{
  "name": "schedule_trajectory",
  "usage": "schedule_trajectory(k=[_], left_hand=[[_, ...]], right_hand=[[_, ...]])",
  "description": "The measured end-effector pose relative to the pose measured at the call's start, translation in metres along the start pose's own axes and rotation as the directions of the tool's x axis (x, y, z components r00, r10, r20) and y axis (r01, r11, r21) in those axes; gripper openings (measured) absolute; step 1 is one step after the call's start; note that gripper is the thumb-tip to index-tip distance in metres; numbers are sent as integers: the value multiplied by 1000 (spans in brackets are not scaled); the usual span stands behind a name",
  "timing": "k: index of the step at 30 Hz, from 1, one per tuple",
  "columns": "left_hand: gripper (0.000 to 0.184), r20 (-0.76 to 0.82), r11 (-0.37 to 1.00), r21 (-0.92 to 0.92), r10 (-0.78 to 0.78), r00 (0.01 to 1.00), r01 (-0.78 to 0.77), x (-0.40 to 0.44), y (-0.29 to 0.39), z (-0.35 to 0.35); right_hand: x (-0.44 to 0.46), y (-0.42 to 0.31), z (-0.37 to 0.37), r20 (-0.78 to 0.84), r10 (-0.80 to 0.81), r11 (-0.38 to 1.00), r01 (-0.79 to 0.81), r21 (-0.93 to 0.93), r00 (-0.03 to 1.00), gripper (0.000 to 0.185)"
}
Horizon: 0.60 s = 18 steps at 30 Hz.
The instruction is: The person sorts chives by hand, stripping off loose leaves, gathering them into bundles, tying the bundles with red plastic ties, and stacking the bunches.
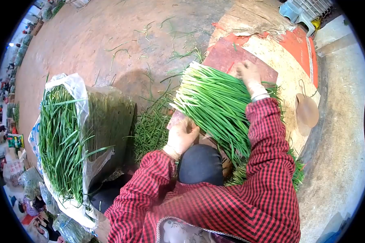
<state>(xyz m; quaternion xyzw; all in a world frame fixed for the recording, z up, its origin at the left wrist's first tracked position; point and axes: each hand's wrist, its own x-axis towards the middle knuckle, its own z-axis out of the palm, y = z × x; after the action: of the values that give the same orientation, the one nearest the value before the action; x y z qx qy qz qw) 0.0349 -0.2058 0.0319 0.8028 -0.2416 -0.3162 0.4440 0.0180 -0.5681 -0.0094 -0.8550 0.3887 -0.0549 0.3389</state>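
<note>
A thick bundle of garlic chives (215,95) lies across a dark red board (257,60), pale cut ends to the upper left and green leaves toward my body. At the bundle's far side, my right hand (248,73), in a thin pale glove, is closed in a pinch by a thin red tie (230,67); it appears to hold it. My left hand (183,135), gloved as well, is closed at the near side of the bundle, low against the board's edge. What its fingers hold is hidden.
On the left stands an open plastic bag (109,121) packed with green leaves. Loose trimmings (152,129) are heaped between bag and board, with more scattered on the floor (77,40). A brown rounded object (307,110) lies at right; a blue stool (290,10) stands far right.
</note>
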Motion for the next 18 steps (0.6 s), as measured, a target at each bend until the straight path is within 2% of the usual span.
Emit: schedule_trajectory(k=[1, 3, 4, 6, 8, 9, 10, 12, 13, 16, 18], left_hand=[[9, -1, 1000, -3, 0, 1000, 0, -2, 2, 0], [9, 29, 971, -203, -121, 992, 125, -5, 7, 0], [9, 33, 971, -204, -118, 993, 122, -4, 4, 2], [7, 86, 935, -324, -123, 989, 144, -2, -8, 7], [6, 101, 941, -307, -118, 988, 143, -1, -21, 11], [5, 111, 947, -290, -110, 988, 138, 0, -24, 11], [5, 113, 948, -286, -111, 987, 139, 0, -20, 9], [7, 173, 886, -402, -173, 970, 230, 0, -12, 6], [7, 172, 886, -404, -172, 970, 229, 0, -13, 7], [13, 131, 867, -460, -146, 981, 191, -4, -19, 9], [13, 163, 820, -522, -176, 971, 236, -4, -18, 8]], right_hand=[[10, 16, 1, 1, 127, 992, -127, 24, 992, 44], [8, 15, -2, 58, 140, 990, -138, -37, 988, 44], [-1, -1, -12, 112, 157, 985, -146, -96, 981, 43], [-12, -34, -25, 122, 166, 982, -152, -115, 978, 46], [-18, -55, -23, 261, 187, 957, -115, -268, 947, 49], [-15, -62, -18, 231, 214, 939, -135, -317, 949, 50], [-14, -67, -11, 231, 215, 940, -137, -314, 949, 50], [-11, -77, 0, 120, 157, 849, -72, -524, 980, 42], [-6, -83, -2, 228, 164, 878, -37, -477, 960, 43], [-9, -91, 9, 188, 128, 874, -21, -486, 974, 39], [-16, -96, 8, 205, 86, 870, 27, -492, 975, 35]])
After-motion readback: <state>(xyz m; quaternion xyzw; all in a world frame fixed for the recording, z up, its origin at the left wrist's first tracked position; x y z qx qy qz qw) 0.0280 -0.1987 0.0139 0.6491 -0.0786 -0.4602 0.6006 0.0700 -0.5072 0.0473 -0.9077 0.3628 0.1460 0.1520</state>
